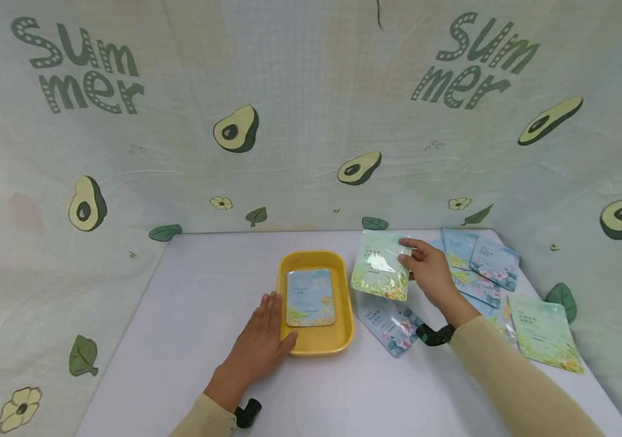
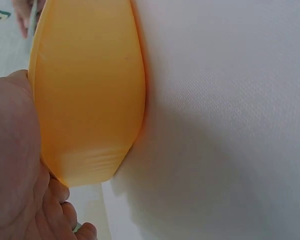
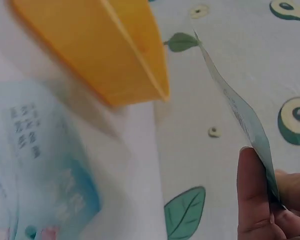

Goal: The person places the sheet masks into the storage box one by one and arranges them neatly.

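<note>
A green sheet-mask packet [image 1: 381, 266] is pinched by its right edge between the thumb and fingers of my right hand [image 1: 430, 268]. The right wrist view catches that packet [image 3: 245, 115] edge-on, raised above the table. My left hand [image 1: 260, 335] rests along the left rim of a yellow tray [image 1: 317, 347], fingers straight. In the left wrist view the palm lies against the tray's side [image 2: 90, 95]. Inside the tray lies a light blue packet [image 1: 310, 297], face up. Below the held packet, another blue packet [image 1: 390, 325] with pink flowers lies on the table, partly covered in the head view.
At the right, several blue packets [image 1: 494, 262] overlap in a loose pile, partly behind my right arm. A green packet [image 1: 546, 332] lies near the table's right edge. A printed cloth [image 1: 300, 79] with avocados hangs behind the white table [image 1: 180, 303].
</note>
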Tool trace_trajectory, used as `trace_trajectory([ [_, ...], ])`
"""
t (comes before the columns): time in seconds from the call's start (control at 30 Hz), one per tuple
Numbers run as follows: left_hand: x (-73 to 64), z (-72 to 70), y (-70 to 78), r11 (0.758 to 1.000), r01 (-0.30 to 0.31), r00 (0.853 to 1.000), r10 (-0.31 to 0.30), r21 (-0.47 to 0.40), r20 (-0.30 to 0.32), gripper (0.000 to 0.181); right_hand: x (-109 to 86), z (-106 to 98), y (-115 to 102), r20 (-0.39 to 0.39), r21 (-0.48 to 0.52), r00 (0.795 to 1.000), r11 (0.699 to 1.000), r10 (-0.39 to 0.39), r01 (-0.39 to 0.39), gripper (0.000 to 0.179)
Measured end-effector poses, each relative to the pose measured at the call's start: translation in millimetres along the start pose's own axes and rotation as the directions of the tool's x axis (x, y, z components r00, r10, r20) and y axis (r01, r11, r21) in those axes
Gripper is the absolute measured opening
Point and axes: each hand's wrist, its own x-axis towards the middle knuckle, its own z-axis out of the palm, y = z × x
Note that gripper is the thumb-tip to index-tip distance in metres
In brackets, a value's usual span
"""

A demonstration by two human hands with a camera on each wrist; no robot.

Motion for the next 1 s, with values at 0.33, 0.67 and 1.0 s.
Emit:
trace_trajectory([
  [0.33, -0.9, -1.3, -0.7, 0.999, -0.008, 1.0, 0.009, 0.051, -0.012, 0.086, 7.4, 75.5, -34.9, 0.122, 0.075, 0.992, 0.996, 0.031, -0.04, 0.039],
  [0.67, -1.0, -5.6, 3.0, 0.994, -0.001, 1.0, 0.002, 0.109, -0.008, 0.088, 10.3, 126.4, -33.9, 0.201, -0.073, 0.979, 0.997, 0.032, -0.018, 0.031],
  [1.0, 0.6, -4.3, 4.0, 0.996, 0.003, 1.0, -0.003, 0.087, -0.002, 0.088, 5.5, 147.1, -36.4, 0.224, -0.147, 0.975, 0.988, -0.005, 0.039, 0.028],
])
